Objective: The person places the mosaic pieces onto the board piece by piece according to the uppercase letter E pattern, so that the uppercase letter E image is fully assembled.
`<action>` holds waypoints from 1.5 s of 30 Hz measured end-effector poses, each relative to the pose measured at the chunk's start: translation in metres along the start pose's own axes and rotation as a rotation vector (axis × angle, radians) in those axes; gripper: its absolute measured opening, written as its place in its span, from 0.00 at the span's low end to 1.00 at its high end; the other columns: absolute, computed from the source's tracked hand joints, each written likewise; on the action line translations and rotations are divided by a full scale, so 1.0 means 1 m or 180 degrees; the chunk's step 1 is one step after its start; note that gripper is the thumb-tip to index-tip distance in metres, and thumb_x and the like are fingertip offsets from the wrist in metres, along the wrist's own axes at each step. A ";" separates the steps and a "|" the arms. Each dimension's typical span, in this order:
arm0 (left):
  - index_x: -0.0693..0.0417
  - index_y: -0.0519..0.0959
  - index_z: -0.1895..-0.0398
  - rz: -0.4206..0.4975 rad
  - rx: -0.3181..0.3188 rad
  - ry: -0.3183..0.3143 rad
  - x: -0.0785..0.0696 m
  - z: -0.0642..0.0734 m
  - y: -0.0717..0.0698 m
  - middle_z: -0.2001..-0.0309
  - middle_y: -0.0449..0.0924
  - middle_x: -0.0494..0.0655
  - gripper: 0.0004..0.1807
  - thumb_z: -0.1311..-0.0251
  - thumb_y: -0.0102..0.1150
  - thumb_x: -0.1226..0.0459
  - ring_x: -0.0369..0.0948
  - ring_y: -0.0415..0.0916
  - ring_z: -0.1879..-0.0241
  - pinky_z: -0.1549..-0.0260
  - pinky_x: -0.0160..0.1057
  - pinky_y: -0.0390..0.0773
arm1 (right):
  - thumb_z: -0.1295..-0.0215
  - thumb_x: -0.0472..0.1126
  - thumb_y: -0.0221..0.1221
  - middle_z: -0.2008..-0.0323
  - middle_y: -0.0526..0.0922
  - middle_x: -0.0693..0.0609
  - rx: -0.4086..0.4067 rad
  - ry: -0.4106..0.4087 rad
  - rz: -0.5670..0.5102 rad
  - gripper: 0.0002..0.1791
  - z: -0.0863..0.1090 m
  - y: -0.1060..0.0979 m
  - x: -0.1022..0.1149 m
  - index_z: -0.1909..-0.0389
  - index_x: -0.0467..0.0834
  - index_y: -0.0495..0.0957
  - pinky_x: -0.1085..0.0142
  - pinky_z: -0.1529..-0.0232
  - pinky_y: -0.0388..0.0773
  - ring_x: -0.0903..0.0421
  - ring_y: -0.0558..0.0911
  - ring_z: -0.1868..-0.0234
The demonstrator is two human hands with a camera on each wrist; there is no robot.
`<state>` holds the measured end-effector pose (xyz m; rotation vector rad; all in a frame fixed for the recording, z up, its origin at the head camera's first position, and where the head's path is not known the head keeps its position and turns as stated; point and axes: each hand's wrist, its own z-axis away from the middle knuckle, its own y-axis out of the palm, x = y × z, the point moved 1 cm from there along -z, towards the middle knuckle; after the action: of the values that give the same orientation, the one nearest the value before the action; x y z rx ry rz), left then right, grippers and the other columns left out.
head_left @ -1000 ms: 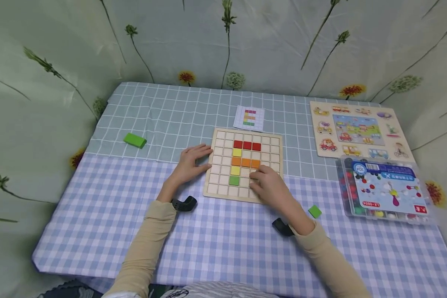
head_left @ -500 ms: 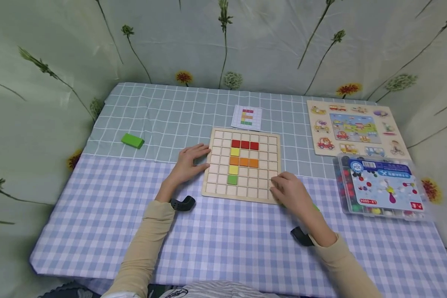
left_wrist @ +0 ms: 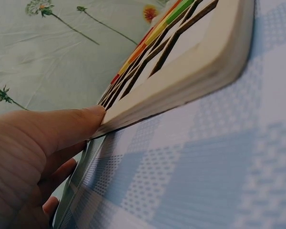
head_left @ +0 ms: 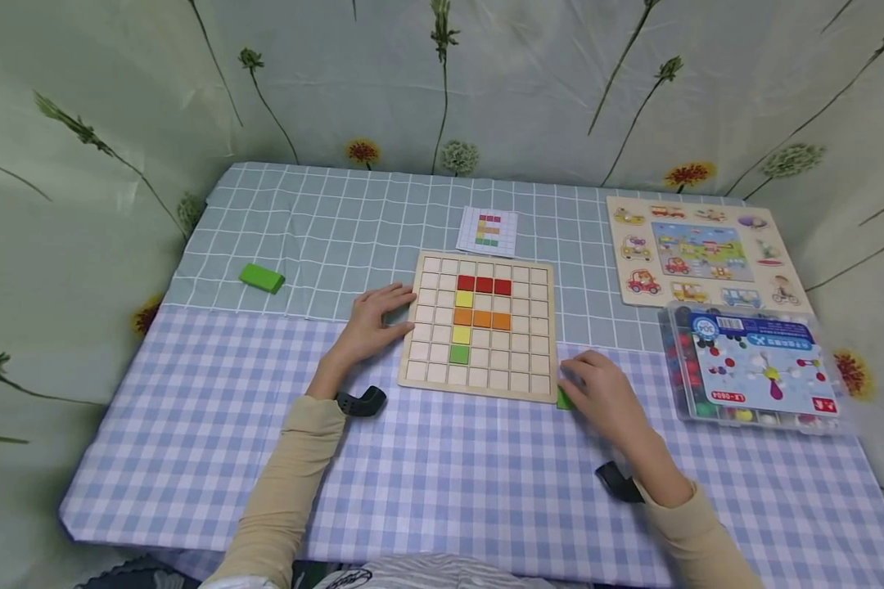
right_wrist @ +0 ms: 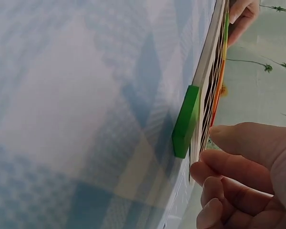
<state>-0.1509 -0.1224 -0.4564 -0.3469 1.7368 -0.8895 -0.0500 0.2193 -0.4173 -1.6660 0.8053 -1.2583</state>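
A wooden grid board [head_left: 479, 385] holds red tiles [head_left: 484, 285], orange tiles [head_left: 482, 319], yellow tiles [head_left: 461, 334] and one green tile [head_left: 459, 354] in its squares. My left hand [head_left: 369, 325] rests at the board's left edge, fingers spread; in the left wrist view the thumb [left_wrist: 81, 126] touches the frame. My right hand [head_left: 602, 396] is just right of the board's near right corner. A loose green square tile [right_wrist: 187, 124] sits against that corner, beside the fingertips. The right fingers are loosely bent, with nothing seen between them and the thumb.
A small pattern card [head_left: 488, 232] lies behind the board. Farther left is a green block [head_left: 261, 278]. To the right are a wooden picture puzzle [head_left: 707, 254] and a clear plastic case [head_left: 755, 368] of coloured pieces. Checked cloth [head_left: 449, 474] covers the near table.
My right hand has moved off the board to the right and nearer me. A loose green tile now shows at the board's corner; earlier one lay farther right. The left hand stays put.
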 end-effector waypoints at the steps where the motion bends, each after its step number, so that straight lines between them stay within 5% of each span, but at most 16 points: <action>1: 0.60 0.72 0.40 0.0004 -0.0002 0.0005 0.000 0.000 0.000 0.36 0.70 0.56 0.28 0.45 0.63 0.62 0.53 0.60 0.31 0.33 0.58 0.49 | 0.47 0.34 0.65 0.64 0.81 0.41 0.0024 0.0001 0.0016 0.14 0.000 0.000 -0.001 0.60 0.31 0.82 0.57 0.64 0.77 0.48 0.79 0.63; 15: 0.59 0.72 0.39 0.0024 0.0014 0.0004 0.000 0.000 0.000 0.35 0.70 0.55 0.28 0.45 0.64 0.62 0.52 0.59 0.31 0.33 0.58 0.49 | 0.49 0.38 0.67 0.64 0.81 0.44 0.0412 -0.0133 0.0095 0.17 0.015 -0.005 -0.008 0.58 0.33 0.82 0.57 0.63 0.77 0.51 0.79 0.64; 27: 0.60 0.72 0.40 0.0018 0.0001 0.0020 0.001 0.000 0.000 0.36 0.70 0.56 0.28 0.45 0.63 0.62 0.52 0.59 0.31 0.34 0.59 0.49 | 0.53 0.35 0.69 0.67 0.81 0.46 0.0315 -0.0195 0.0127 0.13 0.017 -0.006 -0.012 0.64 0.35 0.83 0.62 0.69 0.75 0.57 0.77 0.69; 45: 0.59 0.71 0.39 0.0011 0.0057 -0.0010 -0.003 0.001 -0.001 0.35 0.69 0.55 0.28 0.44 0.62 0.61 0.52 0.58 0.30 0.33 0.58 0.48 | 0.52 0.36 0.69 0.66 0.81 0.44 0.0158 -0.0457 0.0053 0.15 -0.018 -0.001 0.011 0.62 0.33 0.83 0.61 0.68 0.76 0.53 0.78 0.67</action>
<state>-0.1493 -0.1218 -0.4536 -0.3333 1.7252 -0.9010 -0.0638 0.2054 -0.4105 -1.6851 0.6945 -1.1243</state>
